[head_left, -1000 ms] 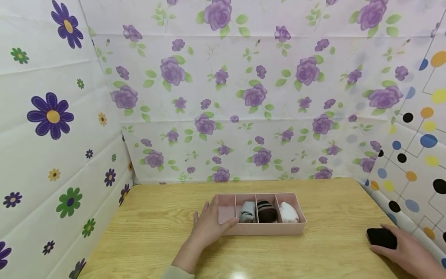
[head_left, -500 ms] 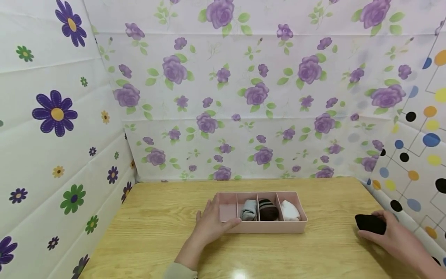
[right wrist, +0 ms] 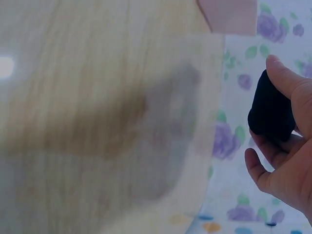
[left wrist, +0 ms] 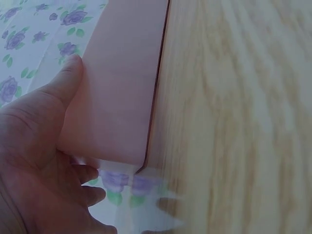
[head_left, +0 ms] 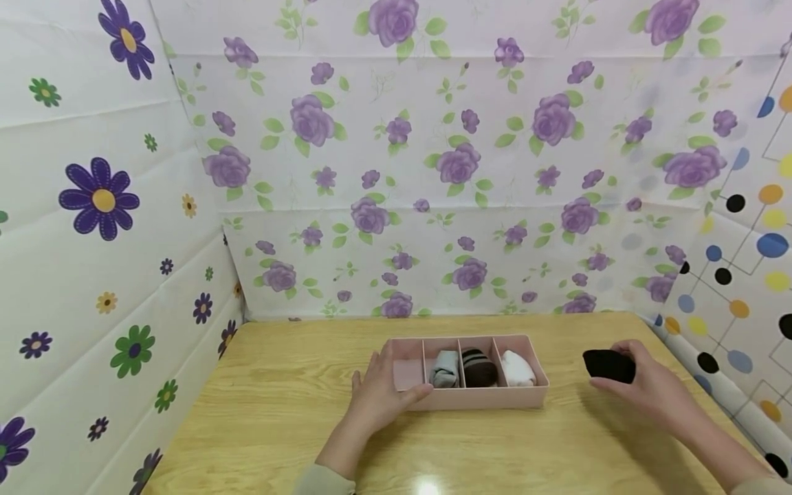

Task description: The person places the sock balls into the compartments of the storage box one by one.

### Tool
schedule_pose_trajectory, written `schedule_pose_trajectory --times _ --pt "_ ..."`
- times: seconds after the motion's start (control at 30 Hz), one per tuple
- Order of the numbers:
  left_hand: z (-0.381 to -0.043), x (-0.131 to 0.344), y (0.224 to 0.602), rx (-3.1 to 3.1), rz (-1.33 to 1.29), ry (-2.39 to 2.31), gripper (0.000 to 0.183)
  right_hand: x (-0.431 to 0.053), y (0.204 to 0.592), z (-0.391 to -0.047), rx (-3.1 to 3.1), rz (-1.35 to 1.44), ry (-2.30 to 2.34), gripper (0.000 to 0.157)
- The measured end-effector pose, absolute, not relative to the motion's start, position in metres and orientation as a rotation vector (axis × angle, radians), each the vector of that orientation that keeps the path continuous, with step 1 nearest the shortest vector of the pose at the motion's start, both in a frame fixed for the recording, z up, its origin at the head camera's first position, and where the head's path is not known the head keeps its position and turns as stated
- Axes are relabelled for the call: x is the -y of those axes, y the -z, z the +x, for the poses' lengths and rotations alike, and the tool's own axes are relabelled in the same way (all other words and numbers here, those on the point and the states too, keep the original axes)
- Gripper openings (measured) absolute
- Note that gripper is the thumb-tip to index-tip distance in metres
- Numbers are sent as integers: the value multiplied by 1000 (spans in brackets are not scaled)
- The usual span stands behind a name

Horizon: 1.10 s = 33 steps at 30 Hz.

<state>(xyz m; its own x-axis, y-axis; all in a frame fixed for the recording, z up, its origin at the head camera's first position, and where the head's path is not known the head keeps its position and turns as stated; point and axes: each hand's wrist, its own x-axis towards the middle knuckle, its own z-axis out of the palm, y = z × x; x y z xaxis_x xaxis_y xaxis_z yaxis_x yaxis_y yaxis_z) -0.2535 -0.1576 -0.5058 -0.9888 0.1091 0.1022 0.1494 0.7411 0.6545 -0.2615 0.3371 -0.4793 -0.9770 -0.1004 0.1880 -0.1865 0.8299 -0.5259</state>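
A pink divided storage box (head_left: 476, 399) stands on the table, its compartments in a row. My left hand (head_left: 379, 393) holds its left end, thumb against the front wall and fingers round the corner. The leftmost compartment (head_left: 408, 375) shows a bare floor. To its right sit a rolled grey sock (head_left: 445, 370), a rolled dark brown striped sock (head_left: 479, 370) and a rolled white sock (head_left: 517, 370), one per compartment. Right of the box, my right hand (head_left: 650, 388) grips a rolled black sock (head_left: 609, 366) between thumb and fingers, raised above the table.
The wooden table (head_left: 278, 385) reaches back to a curtain of purple roses (head_left: 470, 271). A daisy-patterned sheet (head_left: 99, 289) hangs along the left side. On the right is a dotted sheet (head_left: 736, 289). My right arm casts a shadow on the table.
My right hand has moved left toward the box and away from me with the black sock, off the right table edge. My left hand stays at the box's left end.
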Motion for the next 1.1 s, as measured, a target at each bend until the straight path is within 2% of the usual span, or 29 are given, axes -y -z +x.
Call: schedule_pose_trajectory --times 0.37,0.57,1.1 --pt "-260 165 508 2876 -271 1090 128 -279 461 -281 2794 387 -899 83" --pt "-258 165 510 2884 -269 1096 128 -250 461 -284 2767 455 -972 77" --pt "-255 165 508 2875 -277 1085 128 -195 452 -294 2752 520 -1056 74"
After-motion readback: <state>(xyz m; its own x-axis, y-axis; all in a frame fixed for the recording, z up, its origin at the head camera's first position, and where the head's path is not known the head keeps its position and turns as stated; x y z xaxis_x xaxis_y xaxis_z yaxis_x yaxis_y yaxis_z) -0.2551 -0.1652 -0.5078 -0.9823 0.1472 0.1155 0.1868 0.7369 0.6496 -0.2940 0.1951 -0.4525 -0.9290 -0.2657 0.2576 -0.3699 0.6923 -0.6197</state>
